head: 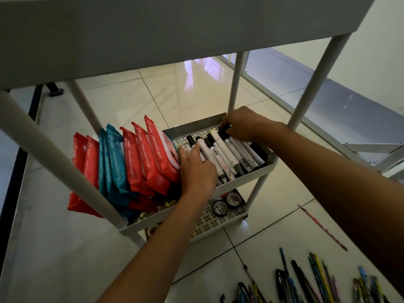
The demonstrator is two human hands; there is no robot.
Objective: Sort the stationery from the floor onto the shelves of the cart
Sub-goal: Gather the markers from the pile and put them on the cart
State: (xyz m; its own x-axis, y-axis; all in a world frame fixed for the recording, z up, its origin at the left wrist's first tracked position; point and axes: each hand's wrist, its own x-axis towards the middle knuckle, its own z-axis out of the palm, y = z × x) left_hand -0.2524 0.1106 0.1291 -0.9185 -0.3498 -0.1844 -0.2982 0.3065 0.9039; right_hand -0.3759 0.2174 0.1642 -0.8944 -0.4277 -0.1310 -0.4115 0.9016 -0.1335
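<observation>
Head view looks down through a pale cart (pixel 271 165) onto its middle shelf, where a row of markers (pixel 227 154) lies side by side in the right half, their long axes running from the near front lip up and away toward the far wall, slightly slanted to the left at the far end. Left hand (pixel 196 171) rests flat over the near ends of the leftmost markers, fingers straight and spread, pressing rather than gripping; it touches the red pack at the end of a row of red and blue wipe packs (pixel 122 162) standing upright in the left half of the same shelf. Right hand (pixel 240 125) is at the far ends of the markers, by the back wall, its fingers curled round a dark-capped marker (pixel 225 130) as if pinching the cap. So the two hands bracket the row end to end, left near, right far. On the bottom shelf below sit tape rolls (pixel 227 203). Pens and pencils (pixel 310 281) lie on the tiled floor (pixel 273 226) at the lower right, well apart from the shelf, mostly pointing away from the person, with one pink pencil (pixel 321 226) lying alone between them and the cart. Judging from this, the next pick would come from that floor pile, which lies on the right side and nearer to the right arm than the left.
</observation>
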